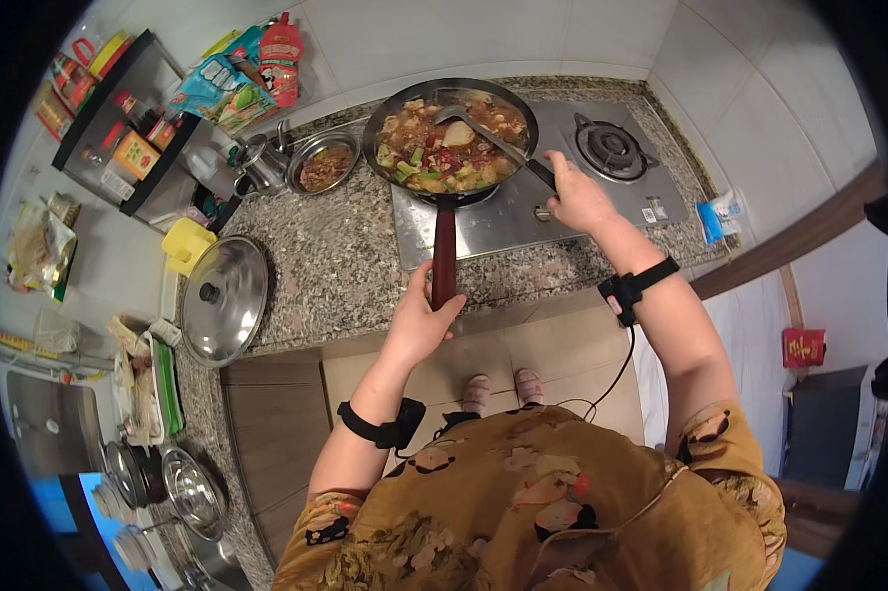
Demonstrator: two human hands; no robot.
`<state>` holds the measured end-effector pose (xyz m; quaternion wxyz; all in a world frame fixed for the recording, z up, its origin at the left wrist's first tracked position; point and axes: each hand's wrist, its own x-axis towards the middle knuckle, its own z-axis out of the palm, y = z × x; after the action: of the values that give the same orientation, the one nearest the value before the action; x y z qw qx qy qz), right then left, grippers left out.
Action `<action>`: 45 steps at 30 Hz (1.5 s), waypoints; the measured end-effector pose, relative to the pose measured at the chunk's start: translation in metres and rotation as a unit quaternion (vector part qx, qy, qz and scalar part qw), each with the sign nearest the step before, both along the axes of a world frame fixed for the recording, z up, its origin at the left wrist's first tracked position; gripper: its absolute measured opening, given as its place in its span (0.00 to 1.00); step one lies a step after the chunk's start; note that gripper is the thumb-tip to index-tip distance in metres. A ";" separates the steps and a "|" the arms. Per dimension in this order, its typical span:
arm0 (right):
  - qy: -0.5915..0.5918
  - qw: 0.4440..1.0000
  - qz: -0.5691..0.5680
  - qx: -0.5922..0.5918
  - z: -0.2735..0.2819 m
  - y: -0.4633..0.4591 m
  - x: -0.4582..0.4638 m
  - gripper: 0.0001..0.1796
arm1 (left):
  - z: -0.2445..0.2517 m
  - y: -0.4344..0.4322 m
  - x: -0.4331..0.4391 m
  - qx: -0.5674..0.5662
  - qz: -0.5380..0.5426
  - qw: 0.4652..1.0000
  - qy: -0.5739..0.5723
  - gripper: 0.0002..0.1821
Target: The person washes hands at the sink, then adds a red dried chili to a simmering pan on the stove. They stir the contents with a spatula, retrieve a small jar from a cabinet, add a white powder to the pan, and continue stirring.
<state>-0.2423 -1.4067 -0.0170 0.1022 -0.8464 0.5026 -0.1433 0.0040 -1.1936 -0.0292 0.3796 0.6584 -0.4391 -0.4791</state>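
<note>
A dark wok sits over the left burner, holding a saucy stew with green vegetable pieces, red peppers and pale chunks. Its long reddish-brown handle points toward me, and my left hand is wrapped around the handle's near end. My right hand grips the black handle of a metal cooking spatula from the right side of the wok. The spatula's head rests among the food, close to a large pale piece. Whether its edge touches the wok's bottom is hidden.
The steel gas hob has a second burner at right. Left of the wok stand a metal bowl of food and a steel pot. A domed lid leans by a yellow container. A condiment rack stands at far left.
</note>
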 end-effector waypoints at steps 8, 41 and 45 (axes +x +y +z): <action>-0.070 0.988 0.112 -0.077 0.052 -0.022 -0.040 0.26 | -0.008 0.005 -0.044 -0.140 0.083 0.909 -0.383 0.36; -0.263 0.880 -0.012 0.394 0.027 -0.034 -0.061 0.21 | -0.018 -0.003 -0.070 -0.052 0.149 0.872 -0.463 0.35; -0.184 0.958 0.043 0.216 0.037 -0.019 -0.067 0.20 | -0.017 -0.002 -0.070 -0.050 0.145 0.873 -0.463 0.35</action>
<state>-0.3097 -1.4259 0.0202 0.3795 -0.7841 0.4570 -0.1797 -0.0658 -1.1954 -0.0457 0.2307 0.8414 -0.4873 -0.0367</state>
